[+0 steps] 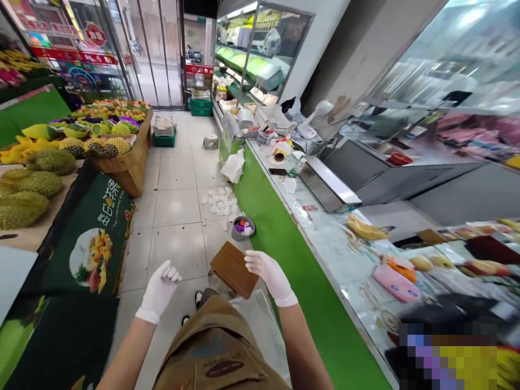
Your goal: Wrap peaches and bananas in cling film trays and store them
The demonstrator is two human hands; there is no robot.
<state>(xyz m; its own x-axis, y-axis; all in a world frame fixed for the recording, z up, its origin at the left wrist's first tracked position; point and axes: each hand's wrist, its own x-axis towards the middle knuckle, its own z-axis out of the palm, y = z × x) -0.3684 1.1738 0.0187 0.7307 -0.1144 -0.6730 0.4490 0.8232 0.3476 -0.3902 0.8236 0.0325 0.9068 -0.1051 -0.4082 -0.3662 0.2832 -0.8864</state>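
Both my hands wear white gloves. My right hand is closed on the edge of a brown wooden board, held tilted over the floor in front of my brown apron. My left hand hangs free to the left with its fingers loosely curled and nothing in it. A grey bucket holding colourful scraps stands on the tiled floor just beyond the board. White peel pieces lie scattered on the floor past the bucket.
A green-fronted counter runs along my right, carrying bananas, a pink item, bottles and clutter. A fruit stand with durians and pineapples stands on the left. A translucent bag hangs by my apron. Green crates stand farther down the aisle.
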